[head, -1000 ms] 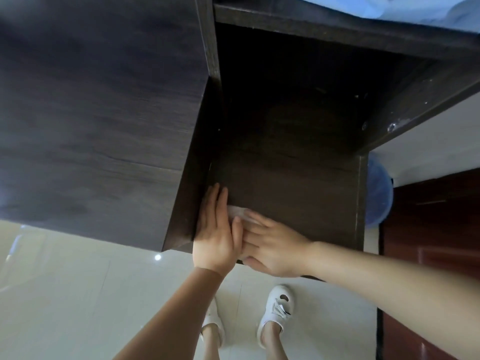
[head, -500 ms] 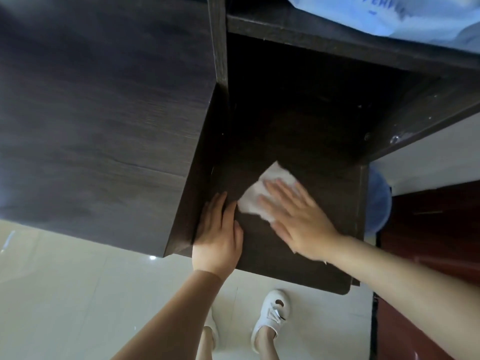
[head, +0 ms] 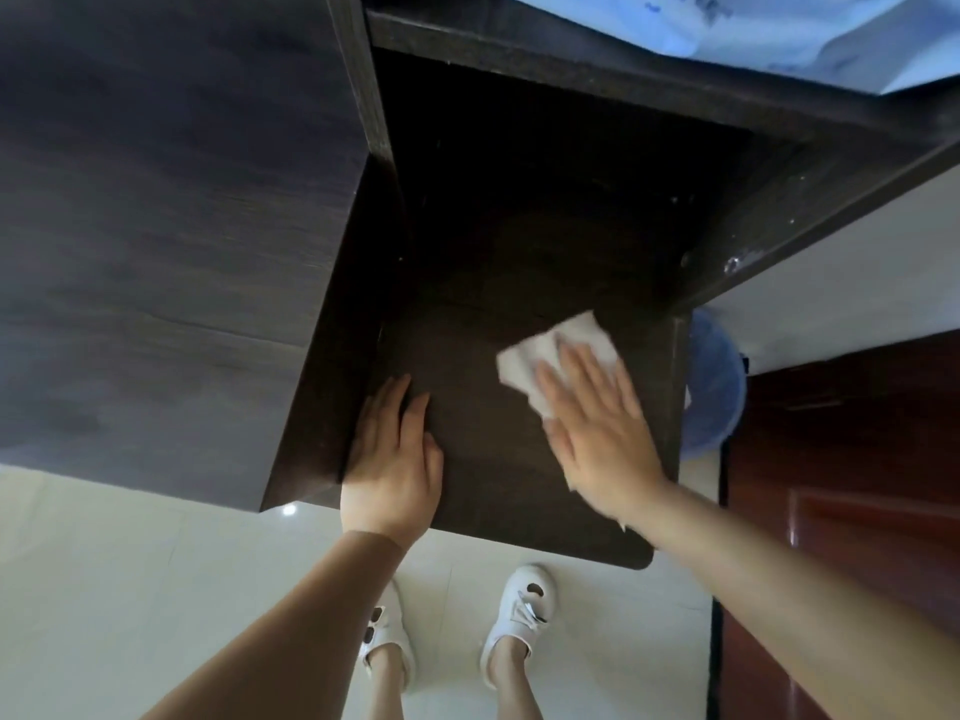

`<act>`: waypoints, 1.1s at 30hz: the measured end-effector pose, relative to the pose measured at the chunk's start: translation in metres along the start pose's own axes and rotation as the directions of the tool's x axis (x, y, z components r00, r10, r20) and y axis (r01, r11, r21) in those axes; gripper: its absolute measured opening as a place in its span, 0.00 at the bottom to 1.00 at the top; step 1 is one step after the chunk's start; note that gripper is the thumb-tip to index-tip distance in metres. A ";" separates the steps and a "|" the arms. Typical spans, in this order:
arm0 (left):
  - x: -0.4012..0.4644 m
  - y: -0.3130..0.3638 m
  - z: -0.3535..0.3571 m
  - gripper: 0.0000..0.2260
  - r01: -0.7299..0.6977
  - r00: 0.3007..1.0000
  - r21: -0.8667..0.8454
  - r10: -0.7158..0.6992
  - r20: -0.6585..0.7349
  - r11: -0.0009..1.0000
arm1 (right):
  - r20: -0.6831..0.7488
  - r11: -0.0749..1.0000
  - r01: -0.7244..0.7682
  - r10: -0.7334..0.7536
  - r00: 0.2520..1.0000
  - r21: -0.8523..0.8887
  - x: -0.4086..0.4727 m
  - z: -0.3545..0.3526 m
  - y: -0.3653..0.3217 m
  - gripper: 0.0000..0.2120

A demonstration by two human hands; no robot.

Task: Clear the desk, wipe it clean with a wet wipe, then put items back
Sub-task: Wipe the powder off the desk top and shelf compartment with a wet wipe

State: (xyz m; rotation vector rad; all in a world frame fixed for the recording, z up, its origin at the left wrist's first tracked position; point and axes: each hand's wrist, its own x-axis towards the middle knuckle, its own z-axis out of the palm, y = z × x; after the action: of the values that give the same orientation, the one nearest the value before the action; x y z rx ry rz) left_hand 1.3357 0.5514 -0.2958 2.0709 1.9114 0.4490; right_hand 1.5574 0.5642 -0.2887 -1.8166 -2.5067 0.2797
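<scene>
A dark wooden desk shelf (head: 493,475) lies below me, sunk between a tall dark side panel on the left and a dark upright on the right. A white wet wipe (head: 535,356) lies flat on the shelf near its right side. My right hand (head: 597,423) presses on the wipe with straight, spread fingers and covers its near half. My left hand (head: 395,459) rests flat on the shelf's left edge, fingers straight, against the side panel.
A wide dark cabinet top (head: 156,226) fills the left. Light blue plastic sheeting (head: 779,28) hangs over the upper shelf at the top right. A blue bin (head: 711,387) stands right of the shelf, beside a reddish-brown door (head: 857,485). My white shoes stand on pale floor tiles (head: 130,589).
My right hand has slid the wipe from the shelf's left front, beside my left hand, across to the right side. My left hand has stayed in place.
</scene>
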 end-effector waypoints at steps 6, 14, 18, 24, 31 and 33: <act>0.002 0.001 -0.001 0.18 -0.015 1.000 0.013 0.015 -0.006 1.000 | 0.238 0.827 0.562 -0.549 0.802 0.015 0.000 -0.014 0.051 0.26; 0.000 0.001 0.000 0.19 -0.015 1.000 0.005 0.016 -0.019 1.000 | -0.003 0.988 -0.144 0.144 0.990 -0.047 -0.041 -0.001 0.019 0.25; 0.000 0.001 -0.002 0.19 -0.021 1.000 -0.009 0.021 0.001 1.000 | 0.092 0.993 0.112 -0.109 0.990 -0.031 -0.119 0.012 -0.013 0.24; 0.000 0.001 -0.004 0.19 0.008 0.999 -0.053 -0.005 0.050 0.999 | -0.009 0.962 -0.274 0.274 0.962 0.006 -0.027 0.000 0.000 0.25; -0.001 -0.009 -0.015 0.18 -0.035 0.987 -0.222 0.068 0.144 0.974 | -0.076 0.997 -0.038 0.043 0.996 0.063 -0.001 0.027 -0.123 0.23; -0.003 -0.012 -0.020 0.18 -0.073 0.977 -0.241 0.118 0.178 0.968 | -0.045 1.000 0.018 -0.018 0.999 0.009 -0.022 0.024 -0.097 0.22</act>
State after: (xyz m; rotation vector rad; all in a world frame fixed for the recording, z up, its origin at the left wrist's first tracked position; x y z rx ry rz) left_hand 1.3165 0.5493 -0.2823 1.9798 1.5743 0.4545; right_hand 1.4699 0.5115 -0.2943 -1.7755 -2.4861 0.2462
